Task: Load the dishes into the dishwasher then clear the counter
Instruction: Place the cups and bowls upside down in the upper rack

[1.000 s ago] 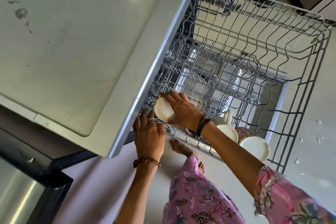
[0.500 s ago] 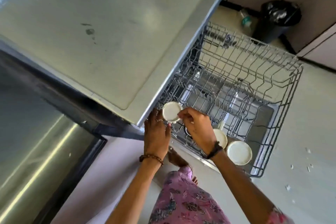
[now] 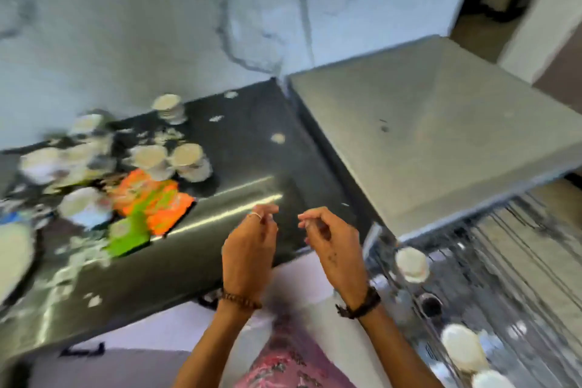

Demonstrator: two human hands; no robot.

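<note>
Round white cups (image 3: 185,157), blurred, stand clustered on the glossy black bench (image 3: 252,148), well apart from both hands. More cups (image 3: 412,264) sit upturned in the wire rack (image 3: 504,261) at right. Left hand (image 3: 248,249) and right hand (image 3: 333,249) hover empty, fingers (image 3: 267,209) loosely curled.

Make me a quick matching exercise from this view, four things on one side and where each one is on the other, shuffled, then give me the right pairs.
Things:
1. orange packet
2. white cup
3. left hand
4. stack of cups

Places:
A. upside down in the dishwasher rack
B. at the back of the black counter, by the wall
C. empty, in the air beside the right hand
D. on the counter among the dishes, next to a green packet

Pairs: 1-D, 2-A, 3-C, 4-B
</note>
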